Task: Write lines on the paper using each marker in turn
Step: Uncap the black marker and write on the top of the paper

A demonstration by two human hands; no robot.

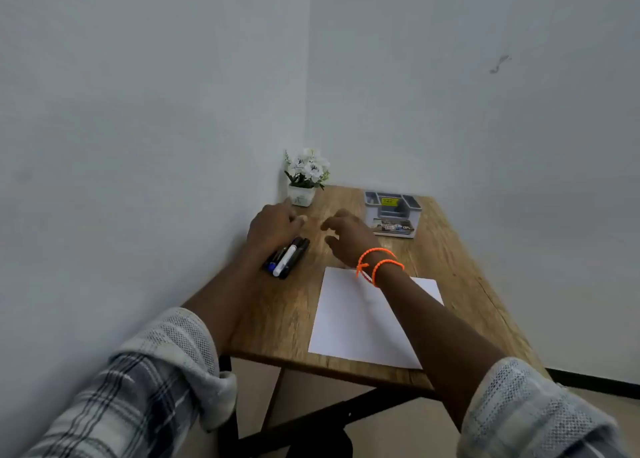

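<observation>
Pale walls met in a corner behind a small wooden table (446, 246). A pot of white flowers (304, 177) was set at the table's 11 o'clock, and a gray box (393, 213) at 1 o'clock. A white paper (349, 322) was laid flat near the front edge, at about 6 o'clock, with no lines seen on it yet.

The markers (287, 258) were bunched side by side at the table's 9 o'clock, well apart from the box. One white barrel and some dark ones could be told; the exact count could not. The left hand (273, 227) was rested over their far ends, fingers loosely bent, and no marker was seen to be gripped. The right hand (349, 235) was held above the wood just beside them, fingers spread and curved, holding nothing. Orange bands (379, 267) were worn on that wrist.

The markers looked light, stiff and smooth, so they could be rolled away easily. One would best be pinched around the middle of its barrel, while the paper, thin and floppy, was pressed flat.
</observation>
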